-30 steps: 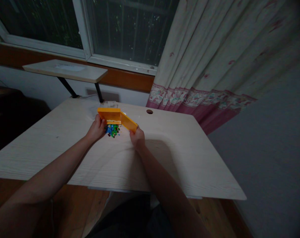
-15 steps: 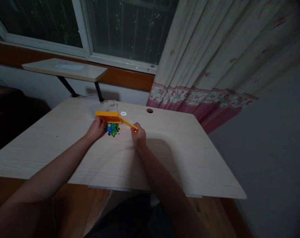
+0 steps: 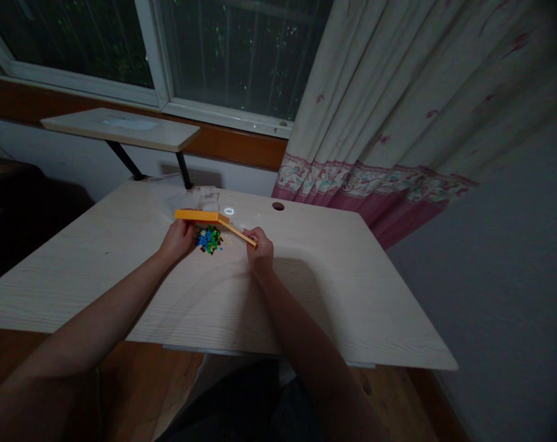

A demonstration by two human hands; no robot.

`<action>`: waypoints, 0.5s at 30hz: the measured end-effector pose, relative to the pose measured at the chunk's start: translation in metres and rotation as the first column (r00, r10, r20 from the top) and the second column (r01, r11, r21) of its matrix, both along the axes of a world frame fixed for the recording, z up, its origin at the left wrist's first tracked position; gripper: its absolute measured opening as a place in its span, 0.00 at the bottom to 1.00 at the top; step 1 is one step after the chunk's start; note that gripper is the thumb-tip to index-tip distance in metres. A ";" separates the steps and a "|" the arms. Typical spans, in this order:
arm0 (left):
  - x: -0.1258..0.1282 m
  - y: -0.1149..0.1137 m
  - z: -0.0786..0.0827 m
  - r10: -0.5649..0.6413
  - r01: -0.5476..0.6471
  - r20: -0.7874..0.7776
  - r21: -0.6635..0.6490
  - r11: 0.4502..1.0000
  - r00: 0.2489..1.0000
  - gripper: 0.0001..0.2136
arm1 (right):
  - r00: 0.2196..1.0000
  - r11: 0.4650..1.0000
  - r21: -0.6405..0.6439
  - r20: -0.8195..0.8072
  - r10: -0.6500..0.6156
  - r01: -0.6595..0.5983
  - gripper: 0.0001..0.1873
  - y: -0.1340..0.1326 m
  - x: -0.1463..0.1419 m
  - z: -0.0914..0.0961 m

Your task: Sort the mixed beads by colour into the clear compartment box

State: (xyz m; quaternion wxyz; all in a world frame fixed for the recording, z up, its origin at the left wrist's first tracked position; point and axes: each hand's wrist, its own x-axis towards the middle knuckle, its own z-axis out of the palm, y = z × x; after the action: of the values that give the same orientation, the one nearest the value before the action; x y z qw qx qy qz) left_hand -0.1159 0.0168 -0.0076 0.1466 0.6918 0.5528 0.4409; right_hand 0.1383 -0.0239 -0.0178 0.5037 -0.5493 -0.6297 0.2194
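My left hand grips the left end of an orange hinged box, held just above the pale wooden table. Its orange lid slopes down to the right, and my right hand pinches the lid's lower end. Under the box lies a small heap of blue, green and dark little pieces on the tabletop, between my two hands.
A clear plastic container and a clear bag lie just behind the box. A round cable hole is in the table near the far edge. A small side shelf stands under the window; a curtain hangs at the right.
The orange box has tipped from showing its broad face to lying nearly edge-on and flat. The lid has dropped lower with my right hand. The heap of pieces stays put.
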 end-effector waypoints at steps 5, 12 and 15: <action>0.000 0.001 0.000 -0.012 0.011 0.014 0.071 0.997 1.000 0.16 | 0.998 0.997 0.075 -0.057 0.023 -0.019 0.10 0.001 0.000 -0.002; 0.000 -0.007 0.006 0.083 -0.083 0.004 0.060 0.995 0.997 0.14 | 0.983 0.996 0.085 -0.183 0.000 0.016 0.06 -0.002 -0.002 0.009; 0.004 -0.013 0.010 0.003 -0.004 0.014 0.096 0.995 1.000 0.20 | 0.962 0.996 0.020 -0.264 -0.077 0.085 0.10 0.002 0.000 0.009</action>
State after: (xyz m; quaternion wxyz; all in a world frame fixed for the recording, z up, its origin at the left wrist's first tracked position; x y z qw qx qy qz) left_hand -0.1117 0.0037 0.0026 0.1163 0.6941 0.5311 0.4719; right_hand 0.1380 -0.0222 -0.0093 0.5998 -0.5326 -0.5378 0.2595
